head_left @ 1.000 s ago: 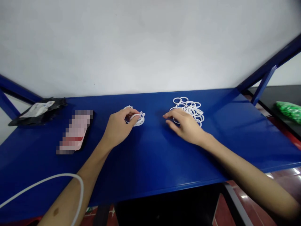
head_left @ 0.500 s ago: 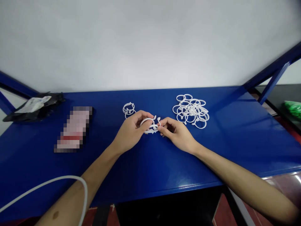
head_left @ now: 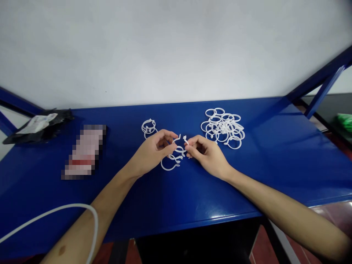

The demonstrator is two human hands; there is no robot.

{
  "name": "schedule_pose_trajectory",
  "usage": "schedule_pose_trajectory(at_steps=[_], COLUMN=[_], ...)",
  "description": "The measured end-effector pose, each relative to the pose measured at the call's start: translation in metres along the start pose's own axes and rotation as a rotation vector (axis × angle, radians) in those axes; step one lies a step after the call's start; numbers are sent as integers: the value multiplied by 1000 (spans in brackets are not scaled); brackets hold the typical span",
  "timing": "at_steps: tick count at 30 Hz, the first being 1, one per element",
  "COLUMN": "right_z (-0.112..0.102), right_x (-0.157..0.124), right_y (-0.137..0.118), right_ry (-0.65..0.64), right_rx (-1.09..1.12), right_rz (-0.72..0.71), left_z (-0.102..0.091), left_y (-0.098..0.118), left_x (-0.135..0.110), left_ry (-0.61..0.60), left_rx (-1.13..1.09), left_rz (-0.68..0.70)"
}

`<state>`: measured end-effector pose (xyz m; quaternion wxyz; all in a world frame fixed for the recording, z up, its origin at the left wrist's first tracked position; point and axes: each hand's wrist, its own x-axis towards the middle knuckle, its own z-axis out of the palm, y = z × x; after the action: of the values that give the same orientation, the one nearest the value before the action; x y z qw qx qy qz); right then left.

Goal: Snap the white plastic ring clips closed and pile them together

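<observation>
My left hand and my right hand meet over the middle of the blue shelf. Each pinches one end of a split white plastic ring, whose ends stand apart. More white rings hang linked below it and touch the shelf. A small bunch of joined rings lies just beyond my left hand. A loose pile of white rings lies beyond my right hand.
A blurred pink and white packet lies left of my hands. A black bag with a white label sits at the far left. A white tube curves over my left forearm. Blue frame struts rise at right; something green lies beyond.
My left hand lifted rings away from the small bunch and came to the middle. My right hand left the pile and joined it. Now the ring's ends are pulled apart.
</observation>
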<state>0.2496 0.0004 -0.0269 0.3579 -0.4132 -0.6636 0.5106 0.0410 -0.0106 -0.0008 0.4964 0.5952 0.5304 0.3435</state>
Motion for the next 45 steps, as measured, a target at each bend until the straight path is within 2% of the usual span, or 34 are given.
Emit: schedule_pose_trajectory(at_steps=[6,12,19,26,41,45], right_z=[0,0,-2,-4,-6,-7], right_x=[0,1,1,2,2,3], right_y=[-2,-2,-2,-2,-7,-9], right_ry=[36,61,107,134,138,144], right_rx=[18,-18,-86,-81,-35,-4], right_rz=[-17,-20,3,13,41,56], left_z=[-4,0,-1,-4,-4,-4], left_y=[-2,-2,1,3,3,1], left_x=[3,-1,-1,0,0,1], left_ry=[0,-5,189,323,366,359], left_rx=[48,244,368,367,432,420], left_rz=[3,37,158,186,179,224])
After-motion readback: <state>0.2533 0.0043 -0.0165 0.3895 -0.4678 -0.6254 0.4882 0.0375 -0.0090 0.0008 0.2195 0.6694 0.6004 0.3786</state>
